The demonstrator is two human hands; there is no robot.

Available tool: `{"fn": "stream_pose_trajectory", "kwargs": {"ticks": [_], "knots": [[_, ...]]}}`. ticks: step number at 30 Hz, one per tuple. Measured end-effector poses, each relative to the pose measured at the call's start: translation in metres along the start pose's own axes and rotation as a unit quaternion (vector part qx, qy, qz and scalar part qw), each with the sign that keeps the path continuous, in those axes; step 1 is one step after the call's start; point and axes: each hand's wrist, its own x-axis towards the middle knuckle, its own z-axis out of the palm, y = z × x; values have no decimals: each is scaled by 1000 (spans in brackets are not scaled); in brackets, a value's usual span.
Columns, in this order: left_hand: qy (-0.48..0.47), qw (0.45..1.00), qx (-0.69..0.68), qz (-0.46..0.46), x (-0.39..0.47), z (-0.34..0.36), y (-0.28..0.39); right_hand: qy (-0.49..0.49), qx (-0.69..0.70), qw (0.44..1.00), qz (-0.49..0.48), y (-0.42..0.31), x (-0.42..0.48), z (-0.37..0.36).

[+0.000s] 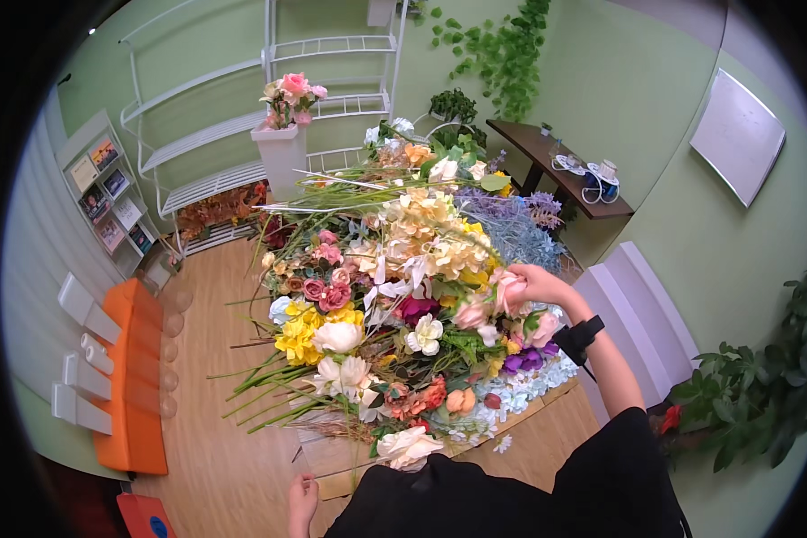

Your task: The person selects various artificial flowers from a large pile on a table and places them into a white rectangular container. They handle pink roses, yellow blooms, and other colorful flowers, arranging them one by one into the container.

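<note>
My right hand [543, 284] reaches over the right side of a large heap of artificial flowers, its fingers closed around a pale pink rose [510, 293]. More pink roses [472, 313] hang beside that bloom. Close by lie cream hydrangeas [430, 232], a white flower [424, 335] and purple flowers [530, 360]. My left hand [303, 496] is low, by the near left corner of the wooden table [336, 456], with curled fingers; whether it holds anything cannot be made out. Nearest my body is a large cream flower [409, 446]. Green stems [269, 383] stick out past the table's left edge.
White metal racks [205, 138] stand against the far wall. A tall white vase [280, 158] holds pink flowers. To the right are a dark side table [578, 178] with a coiled white cable and white steps [635, 323]. An orange bench [131, 376] carries white vases on the left.
</note>
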Motion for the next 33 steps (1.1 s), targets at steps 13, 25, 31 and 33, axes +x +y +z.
{"fn": "stream_pose_trajectory", "kwargs": {"ticks": [13, 25, 31, 33], "knots": [[-9, 1000, -8, -23, 0, 3, 17, 7, -113, 989, -91, -51, 77, -35], [22, 999, -10, -38, -21, 5, 9, -59, -405, 902, -138, -59, 161, 55], [49, 995, -11, -90, -38, 1, 11, 128, -294, 935, -154, -99, 171, -14], [38, 995, -6, -96, -37, 3, 14, 195, -200, 939, -201, -79, 178, -37]]}}
